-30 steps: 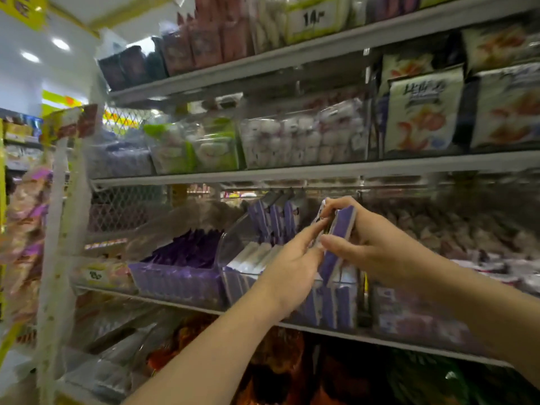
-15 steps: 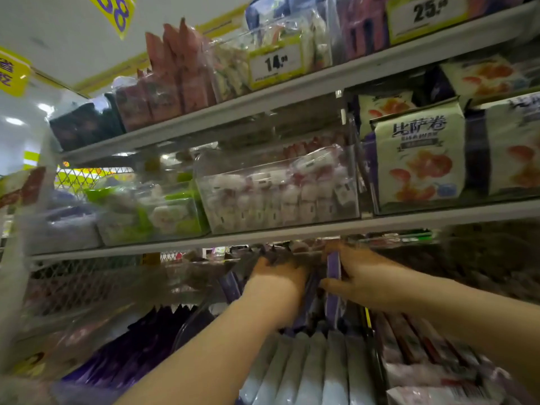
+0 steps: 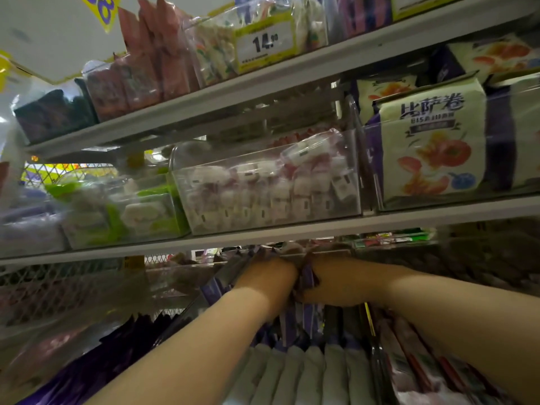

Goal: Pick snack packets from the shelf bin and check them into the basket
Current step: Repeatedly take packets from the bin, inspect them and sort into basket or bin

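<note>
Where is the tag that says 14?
Head view, top middle: the tag is on a clear bin, right of the red packets.

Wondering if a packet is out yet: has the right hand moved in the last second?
Yes. The right hand, gripping a purple packet, went inward and up: it was well below the shelf edge, now right beneath it.

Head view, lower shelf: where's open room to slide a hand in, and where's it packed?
Open room lies left of the left hand, between the middle shelf edge above and the dark purple packets below, back to the wire mesh. Crowded: between both hands, where the right hand grips a purple packet, and the white packet row.
</note>
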Action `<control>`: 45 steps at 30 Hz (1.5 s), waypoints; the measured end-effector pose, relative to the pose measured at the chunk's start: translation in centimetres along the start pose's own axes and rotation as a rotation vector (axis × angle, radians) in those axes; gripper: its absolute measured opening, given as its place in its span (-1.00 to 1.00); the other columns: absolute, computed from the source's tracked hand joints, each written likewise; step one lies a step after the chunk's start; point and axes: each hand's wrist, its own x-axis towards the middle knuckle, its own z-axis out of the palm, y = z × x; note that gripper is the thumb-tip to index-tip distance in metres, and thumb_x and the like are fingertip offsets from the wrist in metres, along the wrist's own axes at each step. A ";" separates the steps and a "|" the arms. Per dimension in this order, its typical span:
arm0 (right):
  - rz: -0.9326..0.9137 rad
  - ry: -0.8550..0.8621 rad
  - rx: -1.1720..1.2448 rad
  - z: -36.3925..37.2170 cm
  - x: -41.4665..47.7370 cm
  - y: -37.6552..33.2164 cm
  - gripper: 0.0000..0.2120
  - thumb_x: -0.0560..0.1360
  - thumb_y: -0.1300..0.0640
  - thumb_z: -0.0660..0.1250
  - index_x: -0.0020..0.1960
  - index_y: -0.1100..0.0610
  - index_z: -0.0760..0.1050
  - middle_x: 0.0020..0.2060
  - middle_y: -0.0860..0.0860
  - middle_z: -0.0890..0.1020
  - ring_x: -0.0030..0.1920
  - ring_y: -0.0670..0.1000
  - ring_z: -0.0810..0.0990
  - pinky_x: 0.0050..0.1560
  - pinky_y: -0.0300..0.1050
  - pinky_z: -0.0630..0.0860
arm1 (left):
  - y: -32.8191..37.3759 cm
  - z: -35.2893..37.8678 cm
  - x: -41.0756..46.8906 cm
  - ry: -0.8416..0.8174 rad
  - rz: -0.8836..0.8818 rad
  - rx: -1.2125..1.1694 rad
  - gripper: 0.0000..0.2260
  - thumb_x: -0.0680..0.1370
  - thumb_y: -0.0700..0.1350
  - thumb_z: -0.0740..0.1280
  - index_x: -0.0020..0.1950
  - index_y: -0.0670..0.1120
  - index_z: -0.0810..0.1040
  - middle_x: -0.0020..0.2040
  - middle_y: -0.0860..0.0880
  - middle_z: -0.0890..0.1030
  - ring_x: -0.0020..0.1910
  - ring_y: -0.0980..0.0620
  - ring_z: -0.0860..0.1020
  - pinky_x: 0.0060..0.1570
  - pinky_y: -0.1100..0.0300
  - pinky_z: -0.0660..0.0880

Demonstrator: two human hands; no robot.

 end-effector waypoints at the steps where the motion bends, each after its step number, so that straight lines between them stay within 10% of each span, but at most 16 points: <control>1: 0.003 -0.026 -0.010 -0.1 0.2 0.0 -0.71 0.53 0.08 0.30 0.24 0.09 0.49 0.14 0.09 0.60 0.11 0.07 0.55 0.19 0.01 0.46 | 0.1 0.0 0.0 -0.005 -0.010 0.009 -0.63 0.51 -0.23 0.33 0.32 -0.06 0.47 0.30 -0.13 0.51 0.25 -0.16 0.49 0.19 0.08 0.40; 7: 0.058 -0.083 -0.062 -0.1 0.8 0.2 -0.68 0.51 0.03 0.34 0.26 0.05 0.51 0.20 0.04 0.58 0.16 0.04 0.53 0.24 -0.02 0.44 | 0.6 0.1 -0.6 0.152 0.041 0.094 -0.67 0.53 -0.29 0.26 0.28 -0.12 0.49 0.24 -0.18 0.52 0.21 -0.21 0.50 0.07 0.05 0.44; 14: -0.058 -0.006 -0.025 0.0 0.6 0.3 -0.63 0.47 0.03 0.39 0.26 0.00 0.46 0.19 -0.05 0.56 0.18 -0.04 0.51 0.26 -0.11 0.41 | -0.6 0.3 -0.4 -0.176 0.043 0.096 -0.42 0.41 0.04 0.48 0.38 -0.02 0.38 0.32 -0.11 0.49 0.20 -0.17 0.51 0.14 0.06 0.47; 19: -0.069 0.025 -0.052 0.2 0.4 0.3 -0.65 0.45 0.04 0.40 0.23 -0.03 0.47 0.18 -0.04 0.56 0.17 -0.03 0.51 0.25 -0.05 0.42 | 0.5 1.0 -0.3 -0.133 0.020 0.078 -0.58 0.46 -0.11 0.44 0.28 -0.10 0.47 0.19 -0.14 0.56 0.09 -0.16 0.55 -0.06 0.08 0.43; 27: 0.004 -0.019 -0.024 0.5 0.0 0.8 -0.67 0.41 0.01 0.42 0.15 0.04 0.56 0.05 0.01 0.62 0.07 0.02 0.58 0.15 0.02 0.52 | 1.2 4.0 -1.4 0.031 0.019 0.287 -0.56 0.58 -0.21 0.19 0.47 -0.18 0.28 0.41 -0.20 0.41 0.37 -0.23 0.37 0.40 -0.06 0.21; 32: 0.031 -0.082 -0.044 0.3 -0.3 0.9 -0.66 0.43 0.00 0.40 0.18 0.08 0.57 0.07 0.03 0.63 0.08 0.02 0.59 0.15 0.04 0.53 | 0.0 3.3 -1.7 -0.155 0.152 0.502 -0.70 0.61 -0.19 0.16 0.33 -0.14 0.49 0.31 -0.16 0.54 0.34 -0.23 0.41 0.43 -0.14 0.10; 37: 0.039 -0.066 -0.234 0.9 0.3 0.7 -0.47 0.47 -0.10 0.38 0.36 0.08 0.41 0.29 0.06 0.51 0.26 0.07 0.48 0.28 -0.03 0.41 | -0.8 1.2 -3.0 -0.023 0.029 0.224 -0.74 0.58 -0.02 0.23 0.24 0.09 0.56 0.39 -0.02 0.40 0.43 -0.14 0.27 0.43 0.05 0.15; 40: -0.035 -0.119 -0.214 0.2 0.3 0.3 -0.49 0.50 -0.04 0.37 0.39 0.09 0.38 0.33 0.05 0.47 0.31 0.05 0.42 0.34 -0.06 0.33 | -0.7 1.1 -4.1 0.231 0.036 0.034 -0.68 0.60 0.03 0.15 0.35 0.15 0.41 0.40 0.08 0.38 0.38 -0.04 0.32 0.37 0.20 0.11; 45: 0.080 -0.262 -0.209 -1.9 -0.9 0.9 -0.65 0.45 -0.06 0.41 0.17 0.07 0.54 0.09 -0.01 0.61 0.10 0.03 0.57 0.19 0.00 0.50 | -0.3 3.4 -4.6 0.097 0.023 0.056 -0.47 0.60 0.25 0.03 0.54 0.26 -0.07 0.58 0.16 0.02 0.56 0.03 -0.04 0.46 -0.15 -0.23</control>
